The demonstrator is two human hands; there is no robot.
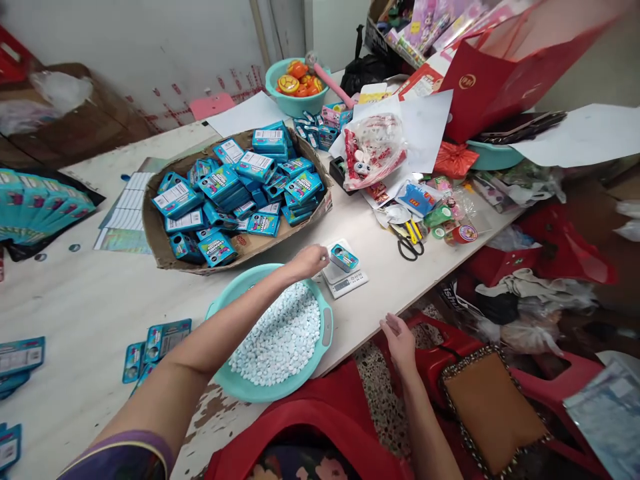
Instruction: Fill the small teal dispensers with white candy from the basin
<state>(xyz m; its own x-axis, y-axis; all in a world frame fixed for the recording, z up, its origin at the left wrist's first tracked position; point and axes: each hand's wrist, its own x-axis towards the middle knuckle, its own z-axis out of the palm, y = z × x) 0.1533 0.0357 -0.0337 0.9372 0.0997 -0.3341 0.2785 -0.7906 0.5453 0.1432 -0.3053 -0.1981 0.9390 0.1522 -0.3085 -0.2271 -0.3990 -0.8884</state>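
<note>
My left hand [309,261] reaches across the basin, its fingers closed beside the scale. A pale bit at the fingertips looks like one of the small white candies [280,340]; the rest of the grip is hidden. Those candies fill a turquoise plastic basin [327,327] beneath my left forearm. On a small white digital scale [349,283] rests a blue tin [344,257] with a printed top, just right of my left fingers. My right hand [400,339] is at the table's front edge, fingers loosely stretched and apart, with nothing in it.
Behind the basin, a cut-down cardboard box [165,257] holds many blue packs. More packs [167,339] lie at left. Black-handled scissors [410,247], wrapped trinkets and a red bag [500,80] crowd the right. A turquoise bowl [300,105] stands at the back; red stools [550,393] are below.
</note>
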